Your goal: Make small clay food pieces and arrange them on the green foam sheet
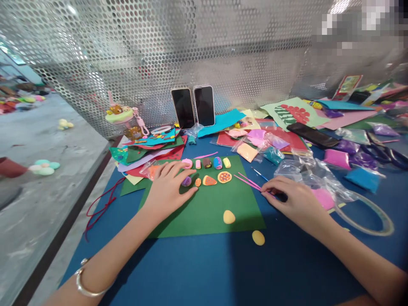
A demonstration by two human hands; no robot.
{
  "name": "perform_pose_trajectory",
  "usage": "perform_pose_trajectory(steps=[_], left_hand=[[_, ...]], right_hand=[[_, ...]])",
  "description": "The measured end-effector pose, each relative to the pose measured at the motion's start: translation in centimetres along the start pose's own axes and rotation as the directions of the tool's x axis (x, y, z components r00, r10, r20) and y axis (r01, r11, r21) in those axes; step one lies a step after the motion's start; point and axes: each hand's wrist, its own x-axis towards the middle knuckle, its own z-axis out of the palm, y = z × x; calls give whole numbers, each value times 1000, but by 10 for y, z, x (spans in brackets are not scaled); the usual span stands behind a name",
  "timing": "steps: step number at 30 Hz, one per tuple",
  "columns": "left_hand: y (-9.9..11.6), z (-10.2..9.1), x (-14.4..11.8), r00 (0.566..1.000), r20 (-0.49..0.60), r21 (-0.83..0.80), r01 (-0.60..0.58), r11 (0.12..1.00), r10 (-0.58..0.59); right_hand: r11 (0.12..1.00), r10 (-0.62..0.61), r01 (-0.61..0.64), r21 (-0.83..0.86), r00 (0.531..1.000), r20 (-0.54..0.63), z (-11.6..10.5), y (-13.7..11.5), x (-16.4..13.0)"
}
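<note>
Head view — right hand [295,199] on pink sticks [250,182], tips pointing up-left

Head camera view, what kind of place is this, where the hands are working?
Probably a craft table in a workshop or classroom. Small clay shapes lie on a green sheet, bags of coloured clay and cut paper are spread around, and the left hand rests flat on the sheet.

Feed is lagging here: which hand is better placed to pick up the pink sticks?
Right. The right hand already rests on the near ends of the pink sticks, while the left hand lies flat on the green paper by the clay pieces.
</note>
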Motion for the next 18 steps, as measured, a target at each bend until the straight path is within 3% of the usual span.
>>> perform_pose_trajectory(steps=[5, 11, 18], left_hand=[[2, 7, 5, 992, -69, 0, -109, 994, 109], [4, 14, 7, 954, -163, 121, -233, 965, 251], [7, 11, 6, 967, -142, 79, -200, 977, 210]], right_hand=[[1000, 22, -22, 8, 1000, 17, 2, 2, 0], [999, 37, -37, 3, 999, 21, 2, 0, 0], [997, 66, -65, -32, 997, 37, 3, 1, -1]])
